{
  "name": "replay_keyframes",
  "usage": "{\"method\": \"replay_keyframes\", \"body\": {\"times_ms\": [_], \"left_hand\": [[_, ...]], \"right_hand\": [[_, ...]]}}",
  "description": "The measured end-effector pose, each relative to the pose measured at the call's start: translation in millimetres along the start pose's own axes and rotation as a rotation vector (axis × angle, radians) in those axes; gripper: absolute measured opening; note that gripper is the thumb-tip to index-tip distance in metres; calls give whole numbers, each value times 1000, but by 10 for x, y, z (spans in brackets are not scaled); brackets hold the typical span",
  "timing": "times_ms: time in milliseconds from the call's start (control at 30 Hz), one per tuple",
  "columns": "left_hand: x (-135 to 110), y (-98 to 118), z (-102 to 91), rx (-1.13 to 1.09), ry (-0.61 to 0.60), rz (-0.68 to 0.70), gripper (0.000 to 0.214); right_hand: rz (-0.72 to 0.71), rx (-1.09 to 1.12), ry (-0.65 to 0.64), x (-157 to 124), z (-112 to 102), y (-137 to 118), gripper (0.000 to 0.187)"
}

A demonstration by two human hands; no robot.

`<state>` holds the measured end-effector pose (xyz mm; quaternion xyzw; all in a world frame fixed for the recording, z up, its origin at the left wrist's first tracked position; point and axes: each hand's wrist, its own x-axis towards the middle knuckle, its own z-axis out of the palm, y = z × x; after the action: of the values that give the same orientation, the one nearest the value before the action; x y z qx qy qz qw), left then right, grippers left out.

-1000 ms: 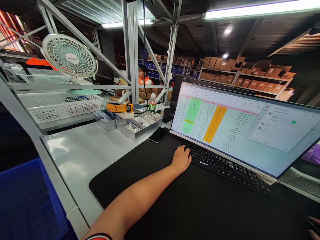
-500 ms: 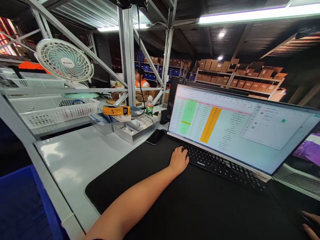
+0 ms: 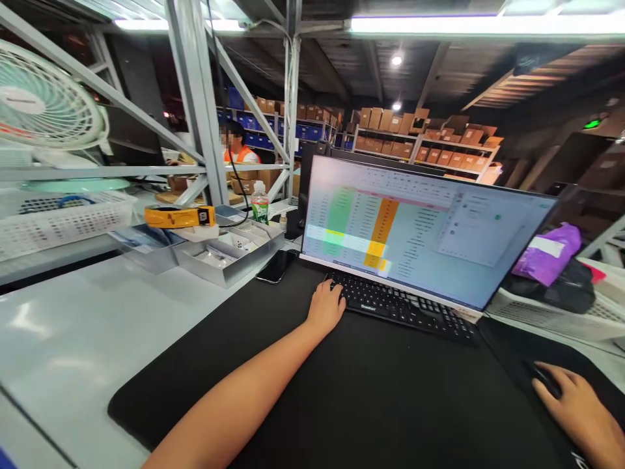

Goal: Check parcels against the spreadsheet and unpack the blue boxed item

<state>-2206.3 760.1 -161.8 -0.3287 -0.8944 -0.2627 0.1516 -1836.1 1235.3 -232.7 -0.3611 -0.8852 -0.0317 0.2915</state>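
Note:
My left hand (image 3: 326, 306) rests on the left end of a black keyboard (image 3: 390, 306), fingers spread over the keys and gripping nothing. At the lower right my right hand (image 3: 579, 407) is curled over a black computer mouse (image 3: 545, 379). Both lie on a large black desk mat (image 3: 371, 384). Behind the keyboard stands a monitor (image 3: 439, 251) showing a spreadsheet with green and orange columns. A pale band crosses its lower rows, and a smaller window overlaps the right side.
Left of the monitor lie a phone (image 3: 276, 266), a divided metal tray (image 3: 227, 270), an orange tape roll (image 3: 180, 217) and a bottle (image 3: 260, 203). A fan (image 3: 41, 101) sits behind a rack beam. A purple package (image 3: 551, 251) tops a basket at right. Another person (image 3: 239, 146) is in the background.
My view has swung right, bringing my right hand and the mouse fully into sight. A pale highlighted band has appeared on the spreadsheet. My left hand stays on the keyboard.

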Motion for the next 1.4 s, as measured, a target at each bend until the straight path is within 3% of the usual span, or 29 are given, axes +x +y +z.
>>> {"method": "replay_keyframes", "body": {"times_ms": [433,767,1033,1400], "left_hand": [[50,-63,83,40,39,49,37],[59,-84,84,67,46,68,37],[71,-78,75,77,43,61,38],[83,-118,115,80,59,83,41]], "right_hand": [[117,-51,-33,-102,-290,-384,54],[158,-48,-9,-87,-241,-370,48],[205,-117,-96,-116,-398,-495,49],[232,-136,-89,-117,-451,-589,45]]}}
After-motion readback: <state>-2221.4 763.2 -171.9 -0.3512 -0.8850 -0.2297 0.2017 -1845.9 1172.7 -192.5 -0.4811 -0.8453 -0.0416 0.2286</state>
